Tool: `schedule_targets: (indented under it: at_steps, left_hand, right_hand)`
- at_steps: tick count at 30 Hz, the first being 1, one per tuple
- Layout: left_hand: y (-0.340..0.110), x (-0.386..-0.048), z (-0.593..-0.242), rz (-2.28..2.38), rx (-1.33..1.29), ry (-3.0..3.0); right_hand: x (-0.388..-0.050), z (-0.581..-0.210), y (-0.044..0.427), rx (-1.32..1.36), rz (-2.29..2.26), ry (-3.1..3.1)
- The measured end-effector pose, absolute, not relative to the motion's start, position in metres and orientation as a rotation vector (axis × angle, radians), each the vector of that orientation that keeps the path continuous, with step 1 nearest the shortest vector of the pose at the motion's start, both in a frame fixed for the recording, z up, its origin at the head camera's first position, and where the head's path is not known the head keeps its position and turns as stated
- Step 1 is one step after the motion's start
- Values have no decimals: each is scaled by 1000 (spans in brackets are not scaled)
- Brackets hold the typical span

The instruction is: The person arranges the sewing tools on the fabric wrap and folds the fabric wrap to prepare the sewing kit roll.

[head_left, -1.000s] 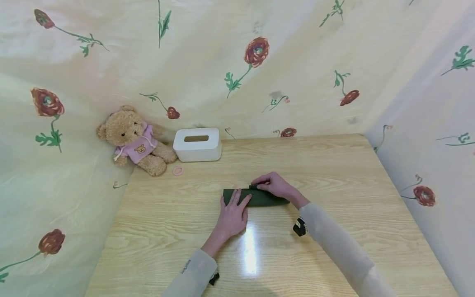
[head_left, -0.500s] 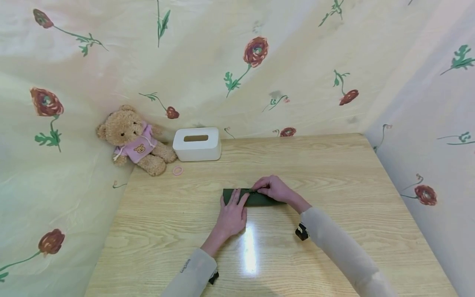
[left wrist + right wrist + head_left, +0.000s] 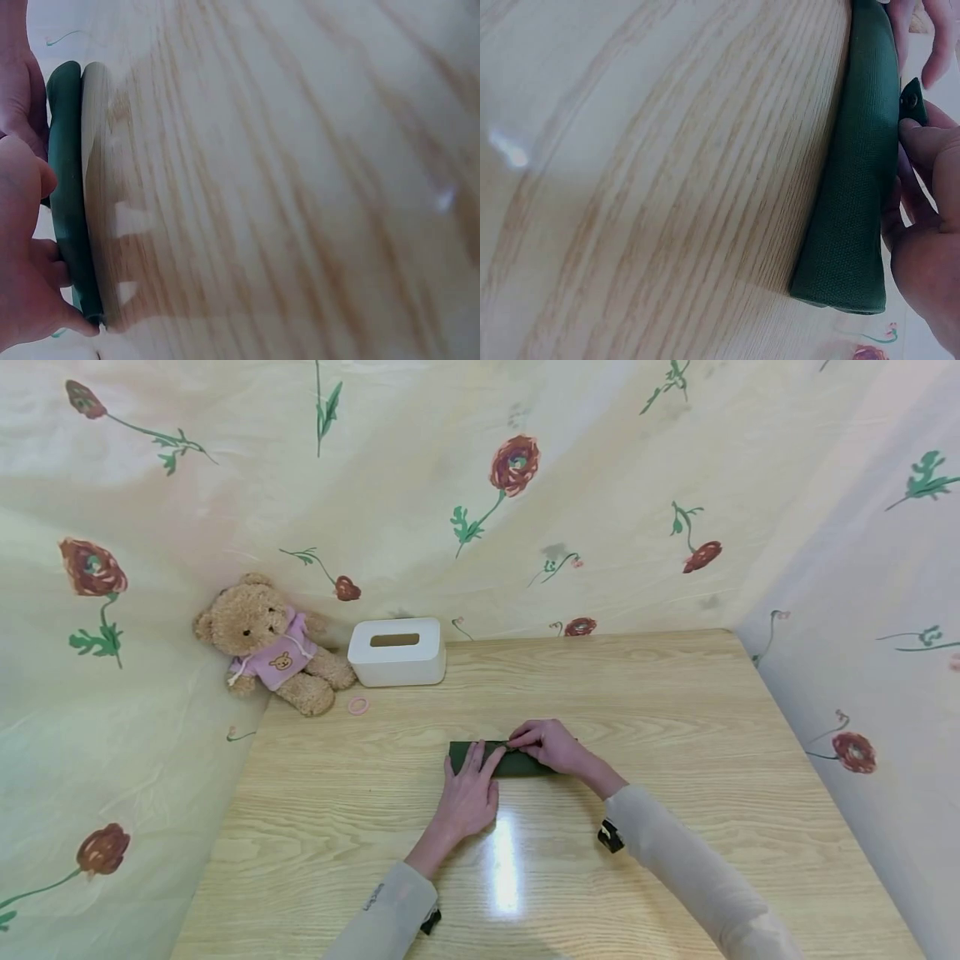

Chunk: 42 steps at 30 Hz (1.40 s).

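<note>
A long dark green fabric case [image 3: 519, 766], soft and rolled or folded, lies crosswise on the table. My left hand [image 3: 467, 800] rests on its left part with fingers spread and fairly straight. At the far side, my right hand [image 3: 553, 747] pinches a small green snap tab [image 3: 913, 103] between thumb and finger. A round stud shows on that tab in the right wrist view. The left wrist view has the near side of the green case [image 3: 69, 161] edge-on, with left fingers along it. Whatever lies inside the case is hidden.
A white tissue box [image 3: 397, 668] stands at the table's back edge. Left of it, a teddy bear [image 3: 281, 652] in a pink top leans on the flowered wall covering. A pink ring [image 3: 358, 706] lies in front of them on the wooden table [image 3: 675, 710].
My right hand has come slightly nearer, drawing the tab from beyond the case's far edge onto its top. The left hand has stayed in place on the case.
</note>
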<state>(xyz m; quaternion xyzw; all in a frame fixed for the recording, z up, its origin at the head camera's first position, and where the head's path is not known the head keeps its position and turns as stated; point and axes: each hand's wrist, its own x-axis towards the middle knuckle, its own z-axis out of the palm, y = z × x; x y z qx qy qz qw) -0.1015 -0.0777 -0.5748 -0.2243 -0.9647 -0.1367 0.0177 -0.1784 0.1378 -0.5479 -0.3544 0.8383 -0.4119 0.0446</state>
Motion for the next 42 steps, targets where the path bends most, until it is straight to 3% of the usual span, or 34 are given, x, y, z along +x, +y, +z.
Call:
schedule_targets:
  at_steps: [14, 27, 35, 42]
  left_hand:
    - [-78, -100, -578, -345, -711, -2992]
    - [-78, -97, -576, -359, -723, -2974]
    - [-78, -98, -577, -351, -718, -2989]
    - [-78, -100, -579, -379, -724, -2979]
  right_hand:
    - [-174, -552, 139, -1251, -1101, 2658]
    - [-167, -553, 130, -782, -1428, 2605]
    - [-171, -548, 126, -539, -1393, 2543]
    - [-174, -542, 122, -507, -1269, 2552]
